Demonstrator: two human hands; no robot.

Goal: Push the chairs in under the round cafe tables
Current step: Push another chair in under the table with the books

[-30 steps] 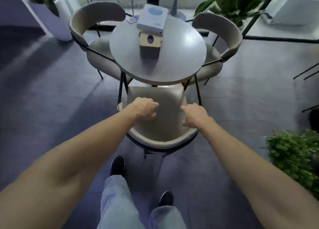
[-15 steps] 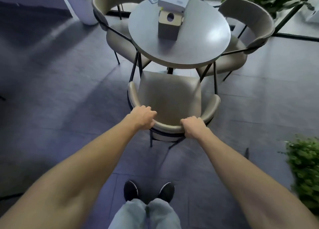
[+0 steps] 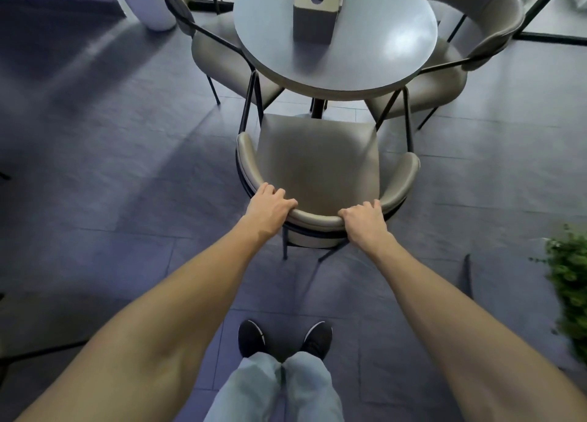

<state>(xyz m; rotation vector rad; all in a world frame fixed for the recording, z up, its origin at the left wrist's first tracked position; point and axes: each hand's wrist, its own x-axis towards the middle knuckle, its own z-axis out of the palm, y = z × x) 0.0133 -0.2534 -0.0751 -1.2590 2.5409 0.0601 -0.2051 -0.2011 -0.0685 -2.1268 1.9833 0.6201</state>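
Note:
A beige padded chair (image 3: 317,164) with black metal legs stands in front of me, its seat fully clear of the round grey table (image 3: 374,56) beyond it. My left hand (image 3: 270,210) grips the curved backrest on its left part. My right hand (image 3: 363,221) grips the same backrest on its right part. Two more beige chairs, one at the left (image 3: 219,53) and one at the right (image 3: 451,69), are tucked partly under the table.
A tan box with a round hole (image 3: 316,15) stands on the table. A white planter (image 3: 149,5) is at the back left, a green plant (image 3: 568,282) at the right edge. My feet (image 3: 284,339) stand on dark floor tiles behind the chair.
The chair seat now lies out from under the table, where a second ago it was partly beneath it. Both hands went from the seat area to gripping the backrest. The view dropped lower.

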